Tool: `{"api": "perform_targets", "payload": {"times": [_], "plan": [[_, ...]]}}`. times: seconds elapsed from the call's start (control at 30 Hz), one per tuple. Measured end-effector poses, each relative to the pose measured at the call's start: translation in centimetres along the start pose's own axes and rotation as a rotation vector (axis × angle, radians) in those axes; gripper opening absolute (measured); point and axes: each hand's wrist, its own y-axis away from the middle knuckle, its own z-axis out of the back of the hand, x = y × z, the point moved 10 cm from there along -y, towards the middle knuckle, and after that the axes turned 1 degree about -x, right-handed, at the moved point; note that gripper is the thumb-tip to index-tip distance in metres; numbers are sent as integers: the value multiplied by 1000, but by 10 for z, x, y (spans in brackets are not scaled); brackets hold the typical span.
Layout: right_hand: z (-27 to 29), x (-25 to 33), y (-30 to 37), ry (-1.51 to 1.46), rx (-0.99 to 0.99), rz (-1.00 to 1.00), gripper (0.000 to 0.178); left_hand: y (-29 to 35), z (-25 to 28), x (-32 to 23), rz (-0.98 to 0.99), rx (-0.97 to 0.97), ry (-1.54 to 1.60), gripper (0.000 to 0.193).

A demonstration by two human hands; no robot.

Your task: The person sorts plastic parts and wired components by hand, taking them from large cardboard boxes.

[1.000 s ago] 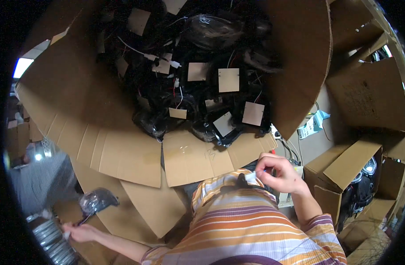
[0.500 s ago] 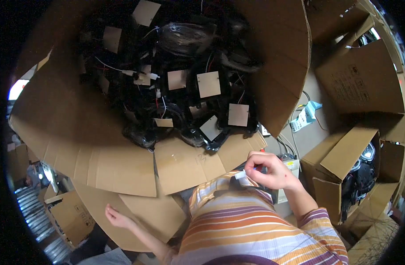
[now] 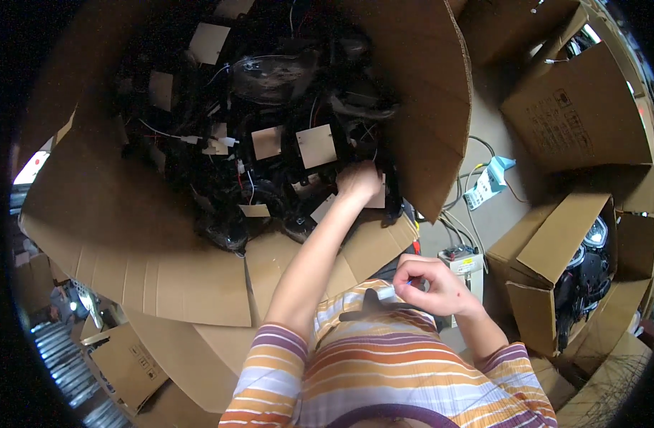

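In front of me a large cardboard box (image 3: 141, 235) holds many black plastic parts with square silvery-beige plates and thin wires ending in white connectors. My left hand (image 3: 361, 182) is inside it, fingers curled down among the parts, between a square plate (image 3: 317, 146) and a half-covered plate (image 3: 376, 194). What those fingers grip is hidden. Close to my striped shirt, my right hand (image 3: 437, 287) is closed in a pinch on a small white connector (image 3: 386, 293); a speck of blue shows by the fingertips.
A smaller cardboard box (image 3: 530, 292) with black-framed lamps (image 3: 594, 234) stands at the right. Cables (image 3: 459, 207) and a light-blue packet (image 3: 491, 182) lie on the floor near a pale boxy device (image 3: 467, 271). Stacked silvery round things (image 3: 59, 357) are at the far left.
My left hand has swung up from the lower left into the box, among the black parts. My right hand keeps its pinch on the white connector. The view has shifted slightly.
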Motion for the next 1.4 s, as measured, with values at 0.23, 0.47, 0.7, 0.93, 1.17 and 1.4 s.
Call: {"api": "perform_targets", "payload": {"times": [0.23, 0.47, 0.7, 0.93, 1.17, 1.4], "plan": [[-1, 0, -5, 9, 34, 40, 3, 32, 38, 11, -67, -107, 193, 34], [-14, 13, -14, 55, 107, 46, 9, 97, 72, 27, -248, -421, 598, 11], [-21, 9, -12, 46, 128, 33, 8, 188, 85, 86, -229, -573, 649, 8], [-41, 13, -22, 71, 204, 11, 6, 216, 31, 134, -21, -377, 1290, 8], [-53, 12, -29, 94, 187, 53, 4, 208, 26, 130, -35, -286, 729, 35], [-57, 13, -33, 100, 197, 40, 4, 211, 66, 139, 21, -550, 273, 13]]}}
